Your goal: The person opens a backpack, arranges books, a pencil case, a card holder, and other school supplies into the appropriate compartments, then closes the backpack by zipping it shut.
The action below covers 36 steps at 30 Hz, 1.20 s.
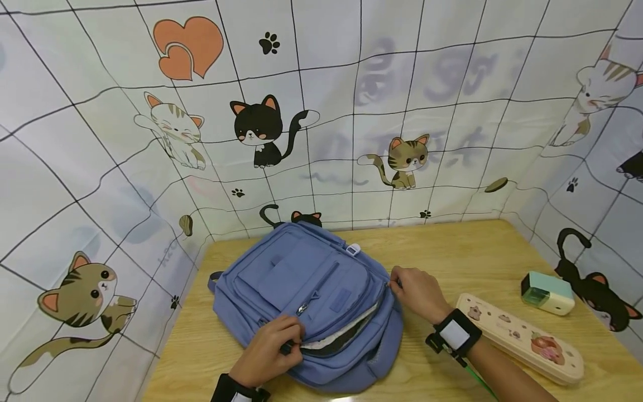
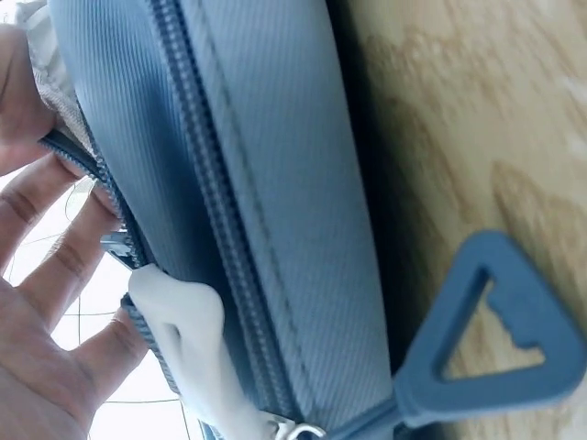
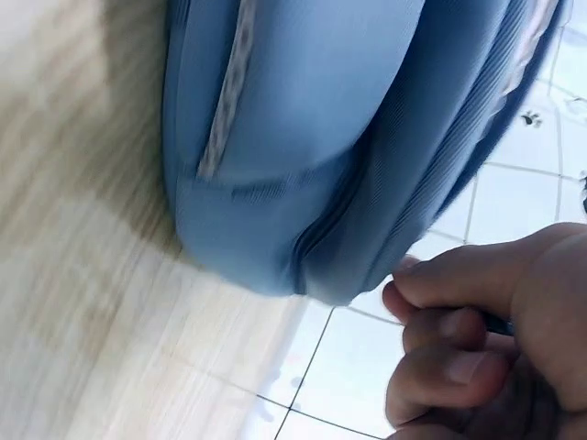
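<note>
A blue backpack lies flat on the wooden table, and its main zipper gapes open along the near side. My left hand grips the fabric edge by that opening. In the left wrist view its fingers lie along the zipper teeth beside a white pull tab. My right hand is at the bag's right side and pinches a small dark zipper pull between thumb and curled fingers. The backpack's rounded side fills the right wrist view.
A cream pencil case with cartoon prints lies to the right of my right forearm. A mint-green box-shaped device stands behind it. A blue plastic strap loop rests on the wood. Cat-patterned cloth walls enclose the table on three sides.
</note>
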Available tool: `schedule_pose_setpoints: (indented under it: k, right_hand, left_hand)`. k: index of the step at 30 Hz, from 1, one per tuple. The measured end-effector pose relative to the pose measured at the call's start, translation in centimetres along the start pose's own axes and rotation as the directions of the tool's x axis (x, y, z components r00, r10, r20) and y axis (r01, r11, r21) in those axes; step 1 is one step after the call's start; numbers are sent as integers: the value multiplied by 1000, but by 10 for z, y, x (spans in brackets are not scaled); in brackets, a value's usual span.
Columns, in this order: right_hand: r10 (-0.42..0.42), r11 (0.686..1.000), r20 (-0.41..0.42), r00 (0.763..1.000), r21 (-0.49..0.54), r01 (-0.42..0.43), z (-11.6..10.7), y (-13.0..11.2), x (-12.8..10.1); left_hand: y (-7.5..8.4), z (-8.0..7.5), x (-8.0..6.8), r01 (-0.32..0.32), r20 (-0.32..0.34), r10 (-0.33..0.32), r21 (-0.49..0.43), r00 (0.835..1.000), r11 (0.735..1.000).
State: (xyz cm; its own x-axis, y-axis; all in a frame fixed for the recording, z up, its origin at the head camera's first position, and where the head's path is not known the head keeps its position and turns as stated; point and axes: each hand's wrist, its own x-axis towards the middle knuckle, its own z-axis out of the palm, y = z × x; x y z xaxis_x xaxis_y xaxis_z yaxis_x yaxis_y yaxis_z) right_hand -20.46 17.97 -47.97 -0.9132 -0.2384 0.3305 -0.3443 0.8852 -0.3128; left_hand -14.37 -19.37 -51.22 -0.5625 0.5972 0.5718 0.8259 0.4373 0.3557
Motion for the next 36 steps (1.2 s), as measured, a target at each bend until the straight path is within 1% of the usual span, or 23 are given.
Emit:
schedule_pose_setpoints:
  k: [2,6,10,14,17,22,26,32,34,36]
  right_hand:
    - [-8,1000,-2,1000,6,8,2,4,7]
    - [-27,1000,9,1000,6,27,6,8,20]
    - [-49,999,34,998,17,48,12,12,36]
    - [-54,996,56,997,74,50,22,18,51]
    - [-55,991,77,995,123,46,31,22,61]
    - [-87,983,131,988,169,64,39,26,75]
    - [-130,979,143,981,173,104,45,29,85]
    - [-184,975,120,976,145,167,55,32,100]
    - [-201,973,118,972,139,185,57,32,105]
    - [-204,973,137,969,141,184,60,32,109]
  left_hand:
    - [0,0,-1,-2,-9,2,-26,1000,1000]
    - [-1,-1,-3,14,-7,-15,-92,1000,996]
    - [-3,-1,-5,23,-8,-24,-128,1000,991]
    - [-4,0,-6,24,-12,-26,-151,1000,988]
    - [-4,3,-8,13,-26,-18,-159,1000,987]
    - [-3,7,-10,0,-47,-8,-159,999,987]
    - [-4,9,-11,5,-47,-14,-176,999,984]
    - [-9,7,-14,40,-29,-49,-253,998,966]
    - [-11,7,-14,43,-36,-55,-265,998,963]
    - [-12,8,-14,39,-46,-53,-261,998,964]
